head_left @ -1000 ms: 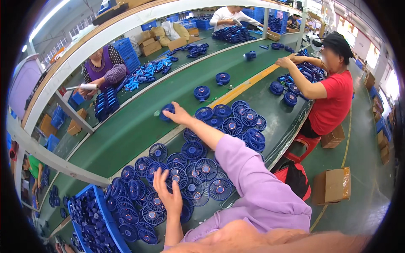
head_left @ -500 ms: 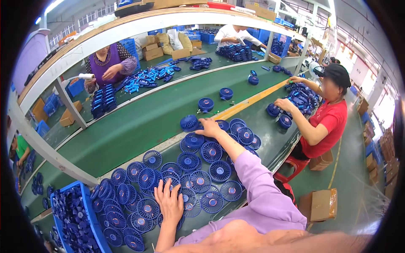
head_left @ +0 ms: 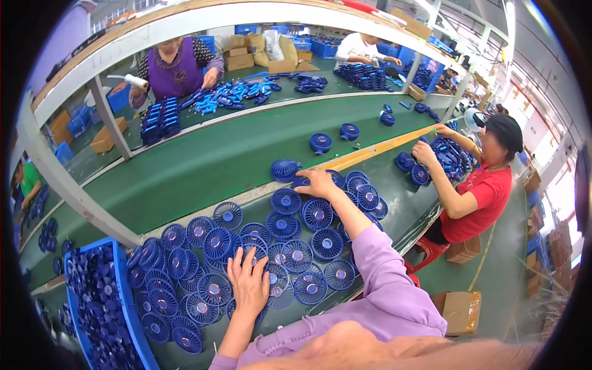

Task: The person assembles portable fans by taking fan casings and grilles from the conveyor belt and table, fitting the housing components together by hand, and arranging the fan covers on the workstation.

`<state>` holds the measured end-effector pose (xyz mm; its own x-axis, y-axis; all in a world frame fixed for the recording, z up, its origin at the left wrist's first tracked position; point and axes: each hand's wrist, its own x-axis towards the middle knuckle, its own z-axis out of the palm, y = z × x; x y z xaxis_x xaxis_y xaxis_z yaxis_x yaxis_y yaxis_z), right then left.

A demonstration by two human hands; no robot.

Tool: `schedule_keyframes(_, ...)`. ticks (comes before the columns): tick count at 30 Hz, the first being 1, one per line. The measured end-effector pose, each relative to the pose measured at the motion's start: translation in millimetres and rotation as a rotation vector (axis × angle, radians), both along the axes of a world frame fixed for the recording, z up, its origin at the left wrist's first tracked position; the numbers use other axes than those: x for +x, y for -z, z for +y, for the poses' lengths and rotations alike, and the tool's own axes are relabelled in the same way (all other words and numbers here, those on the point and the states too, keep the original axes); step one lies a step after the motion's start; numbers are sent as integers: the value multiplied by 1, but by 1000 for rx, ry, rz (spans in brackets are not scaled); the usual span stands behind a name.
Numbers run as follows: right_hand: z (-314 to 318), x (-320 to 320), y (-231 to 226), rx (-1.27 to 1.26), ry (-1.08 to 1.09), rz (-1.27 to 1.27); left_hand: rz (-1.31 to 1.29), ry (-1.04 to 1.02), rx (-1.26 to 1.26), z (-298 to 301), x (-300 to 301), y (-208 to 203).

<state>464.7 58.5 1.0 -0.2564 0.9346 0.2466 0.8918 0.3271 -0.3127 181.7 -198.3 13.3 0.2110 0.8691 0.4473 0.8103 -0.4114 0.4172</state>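
Note:
Many round blue fan grilles (head_left: 297, 255) lie spread and overlapping on the green-topped bench in front of me. My left hand (head_left: 251, 283) rests palm down on some of them, its fingers spread and nothing gripped. Farther off, my right hand (head_left: 317, 183) reaches to the belt-side edge of the pile. Its thumb and fingers are apart, over a dark blue round part that they partly hide. Just left of those fingertips sits a blue fan head (head_left: 285, 170) at the belt's edge.
A blue crate (head_left: 126, 302) of dark blue fan blades stands at the left. Fan heads (head_left: 320, 143) sit on the green conveyor (head_left: 203, 185), beside a yellow strip (head_left: 376, 147). A white post (head_left: 80, 185) rises at left. A co-worker in red (head_left: 481, 191) handles fan parts at right; others work across the belt.
The view has shifted slightly. My right hand has drawn a little to the right of the fan head; my left hand stays on the grilles. The red-clad co-worker's hands have moved.

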Motion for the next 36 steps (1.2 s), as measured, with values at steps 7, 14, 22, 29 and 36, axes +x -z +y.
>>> schedule_keyframes(7, 30, -43, -10, -4, -1, -39, -7, -9, 1, -3, -1, 2)
schedule_keyframes(14, 23, -52, -6, 188, -98, 222, -23, 7, -9, -2, 0, 4)
schedule_keyframes(22, -89, -87, -38, -774, -425, 1381, -34, 14, 14, -3, -3, 1)
schedule_keyframes(29, -148, -122, -25, -1023, -658, 1629, -26, 3, 27, -4, 0, 7)
schedule_keyframes(36, -138, -139, 6, -1016, -591, 1698, -29, 9, 47, -4, 3, -1)
